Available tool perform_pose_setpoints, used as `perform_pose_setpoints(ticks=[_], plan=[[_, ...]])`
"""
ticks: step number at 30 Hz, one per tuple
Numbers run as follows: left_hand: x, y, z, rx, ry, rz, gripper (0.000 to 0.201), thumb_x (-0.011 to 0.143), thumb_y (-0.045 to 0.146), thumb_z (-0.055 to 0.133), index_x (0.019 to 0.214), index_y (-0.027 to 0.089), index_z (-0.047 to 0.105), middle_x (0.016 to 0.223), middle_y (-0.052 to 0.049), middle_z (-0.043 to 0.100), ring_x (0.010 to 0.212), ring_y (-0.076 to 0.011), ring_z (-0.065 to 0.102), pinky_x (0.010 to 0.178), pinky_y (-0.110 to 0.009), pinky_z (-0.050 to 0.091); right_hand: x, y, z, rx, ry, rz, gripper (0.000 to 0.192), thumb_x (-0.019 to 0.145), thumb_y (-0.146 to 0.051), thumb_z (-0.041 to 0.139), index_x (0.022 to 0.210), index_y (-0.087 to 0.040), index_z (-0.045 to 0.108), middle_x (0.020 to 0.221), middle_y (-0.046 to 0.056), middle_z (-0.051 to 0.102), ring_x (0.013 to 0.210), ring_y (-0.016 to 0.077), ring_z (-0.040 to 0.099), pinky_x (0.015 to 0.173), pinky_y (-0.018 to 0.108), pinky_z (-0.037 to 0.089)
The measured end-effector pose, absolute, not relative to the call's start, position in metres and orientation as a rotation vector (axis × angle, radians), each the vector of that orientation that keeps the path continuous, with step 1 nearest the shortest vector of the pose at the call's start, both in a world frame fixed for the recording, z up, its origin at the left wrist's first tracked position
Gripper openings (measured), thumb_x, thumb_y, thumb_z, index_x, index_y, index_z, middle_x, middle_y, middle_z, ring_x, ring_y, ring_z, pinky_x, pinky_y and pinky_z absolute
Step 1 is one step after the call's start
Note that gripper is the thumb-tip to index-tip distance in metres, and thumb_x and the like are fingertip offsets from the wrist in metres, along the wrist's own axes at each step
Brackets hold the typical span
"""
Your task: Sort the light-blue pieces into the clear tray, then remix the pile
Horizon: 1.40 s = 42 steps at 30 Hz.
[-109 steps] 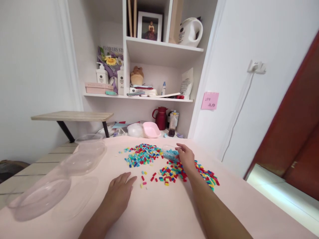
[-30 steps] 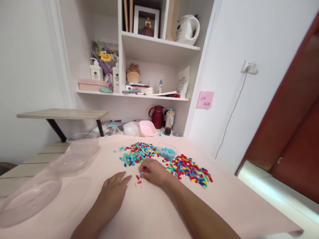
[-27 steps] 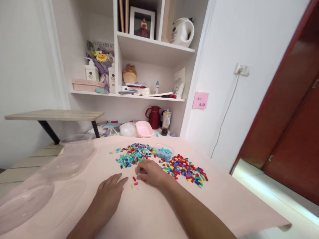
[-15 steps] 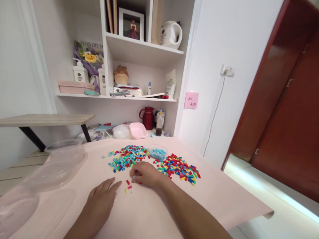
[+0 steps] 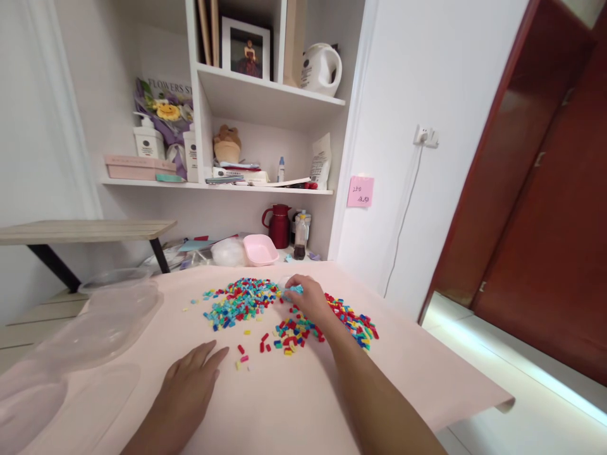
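Note:
My left hand (image 5: 190,385) lies on the pink tabletop with its fingers stretched out and holds nothing. A few loose toy bricks lie just beyond its fingertips, among them a pink brick (image 5: 244,358) and a red brick (image 5: 241,349). My right hand (image 5: 308,297) is over the small clear container (image 5: 283,282), its fingers curled together. Light blue bricks (image 5: 296,289) show beside the fingers; whether one is gripped is hidden. Left of this hand spreads a mixed heap of small bricks (image 5: 241,300); another colourful heap (image 5: 351,319) extends under and right of the wrist.
Clear plastic containers and lids (image 5: 109,322) stand along the left side of the table. At the back are a pink basin (image 5: 260,250), a dark red jug (image 5: 279,226) and a bottle of dark liquid (image 5: 300,240). White shelves (image 5: 265,95) rise behind.
My right hand has moved away and to the right, from the bricks near the middle to the clear container. Bricks where it was are now uncovered. My left hand stays put.

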<state>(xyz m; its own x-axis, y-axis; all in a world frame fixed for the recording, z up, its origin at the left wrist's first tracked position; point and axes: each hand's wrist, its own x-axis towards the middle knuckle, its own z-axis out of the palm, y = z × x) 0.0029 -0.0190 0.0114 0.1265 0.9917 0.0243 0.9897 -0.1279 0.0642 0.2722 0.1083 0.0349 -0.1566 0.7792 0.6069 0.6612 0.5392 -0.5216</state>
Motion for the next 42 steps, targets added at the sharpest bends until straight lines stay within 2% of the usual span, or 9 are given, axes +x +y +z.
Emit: perform_pose_setpoints(ticks=[4, 9, 13, 18, 25, 35, 42], plan=[[0.002, -0.017, 0.007, 2.348, 2.055, 0.106, 0.051, 0.092, 0.02, 0.028, 0.138, 0.03, 0.047, 0.15, -0.004, 0.042, 0.138, -0.0224, 0.038, 0.111, -0.044, 0.032, 0.287, 0.12, 0.033, -1.353, -1.602, -0.1, 0.011, 0.082, -0.027, 0.061, 0.092, -0.024, 0.067, 0.104, 0.005, 0.066, 0.105, 0.0256, 0.052, 0.091, 0.041, 0.035], [0.0, -0.017, 0.005, 2.347, 2.049, 0.111, 0.051, 0.092, 0.02, 0.027, 0.138, 0.03, 0.048, 0.149, -0.004, 0.043, 0.138, -0.0224, 0.038, 0.11, -0.044, 0.031, 0.296, 0.128, 0.028, -1.49, -1.477, -0.165, 0.029, 0.084, -0.03, 0.059, 0.112, -0.026, 0.066, 0.113, 0.008, 0.063, 0.107, 0.0282, 0.051, 0.089, 0.042, 0.034], [0.001, -0.018, 0.007, 2.342, 2.033, 0.145, 0.05, 0.093, 0.021, 0.028, 0.137, 0.03, 0.049, 0.149, -0.004, 0.043, 0.138, -0.0217, 0.038, 0.111, -0.043, 0.031, 0.291, 0.122, 0.027, -1.379, -1.503, -0.098, 0.025, 0.09, -0.031, 0.049, 0.103, -0.025, 0.069, 0.108, 0.006, 0.066, 0.103, 0.0255, 0.052, 0.089, 0.04, 0.035], [0.0, -0.02, 0.006, 2.329, 2.014, 0.212, 0.049, 0.092, 0.02, 0.031, 0.136, 0.03, 0.05, 0.148, -0.005, 0.044, 0.137, -0.023, 0.039, 0.111, -0.045, 0.031, 0.278, 0.114, 0.023, -1.306, -1.603, -0.008, 0.026, 0.09, -0.032, 0.047, 0.093, -0.024, 0.071, 0.1, 0.006, 0.069, 0.102, 0.0248, 0.054, 0.089, 0.039, 0.037], [0.001, -0.021, 0.005, 2.338, 1.992, 0.21, 0.05, 0.093, 0.021, 0.028, 0.137, 0.028, 0.049, 0.149, -0.007, 0.043, 0.138, -0.0234, 0.038, 0.111, -0.045, 0.031, 0.269, 0.113, 0.02, -1.224, -1.748, 0.047, 0.024, 0.09, -0.031, 0.048, 0.091, -0.024, 0.071, 0.098, 0.006, 0.071, 0.1, 0.0239, 0.056, 0.089, 0.037, 0.04], [0.002, -0.023, 0.009, 2.328, 1.994, 0.2, 0.05, 0.092, 0.021, 0.029, 0.137, 0.029, 0.049, 0.149, -0.007, 0.043, 0.138, -0.0233, 0.037, 0.111, -0.045, 0.03, 0.249, 0.105, 0.018, -1.048, -2.052, 0.282, 0.022, 0.089, -0.026, 0.049, 0.089, -0.024, 0.071, 0.086, 0.001, 0.072, 0.081, 0.0174, 0.063, 0.075, 0.028, 0.044], [0.002, -0.022, 0.009, 2.328, 1.996, 0.206, 0.049, 0.093, 0.021, 0.029, 0.137, 0.03, 0.05, 0.149, -0.006, 0.043, 0.138, -0.0224, 0.037, 0.11, -0.043, 0.031, 0.243, 0.104, 0.014, -1.031, -2.161, 0.331, 0.02, 0.089, -0.025, 0.052, 0.087, -0.023, 0.072, 0.089, 0.002, 0.072, 0.08, 0.0164, 0.063, 0.073, 0.026, 0.044]])
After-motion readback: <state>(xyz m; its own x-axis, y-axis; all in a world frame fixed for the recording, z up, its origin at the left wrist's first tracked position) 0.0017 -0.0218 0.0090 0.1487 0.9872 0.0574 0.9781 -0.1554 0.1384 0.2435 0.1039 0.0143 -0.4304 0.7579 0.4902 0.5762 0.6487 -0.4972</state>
